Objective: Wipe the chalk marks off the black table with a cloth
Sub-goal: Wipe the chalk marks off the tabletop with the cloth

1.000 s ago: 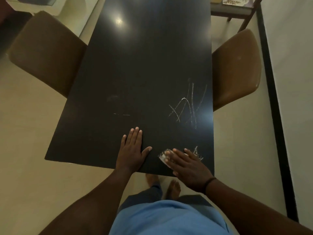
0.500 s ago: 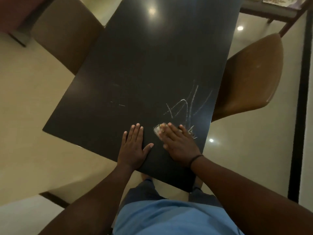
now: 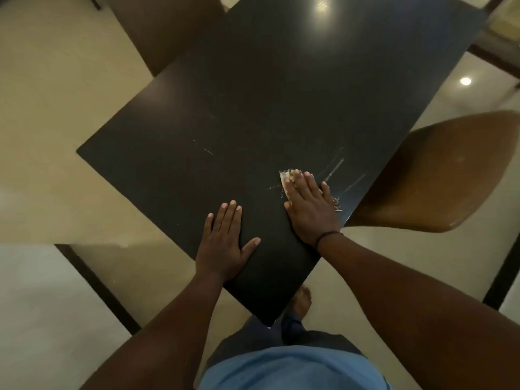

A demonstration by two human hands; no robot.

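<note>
The black table (image 3: 253, 108) fills the middle of the head view. My right hand (image 3: 311, 208) lies flat, fingers straight, pressing a small pale cloth (image 3: 287, 180) onto the tabletop near its right edge; only the cloth's far corner shows past my fingertips. Faint white chalk marks (image 3: 336, 168) run just beyond and to the right of that hand, and a small scribble (image 3: 337, 204) sits by my little finger. Two short chalk dashes (image 3: 207, 151) lie farther left. My left hand (image 3: 225, 243) rests flat on the table near its front edge, fingers spread.
A brown chair (image 3: 439, 175) stands against the table's right side, close to my right hand. Another brown chair (image 3: 166, 26) is at the far left. Beige floor surrounds the table, with a dark floor strip (image 3: 95, 285) at the left.
My right hand has slid the cloth away from me into the large chalk scribble, most of which is now gone. My left hand stayed planted. The view has swung, so the table looks rotated.
</note>
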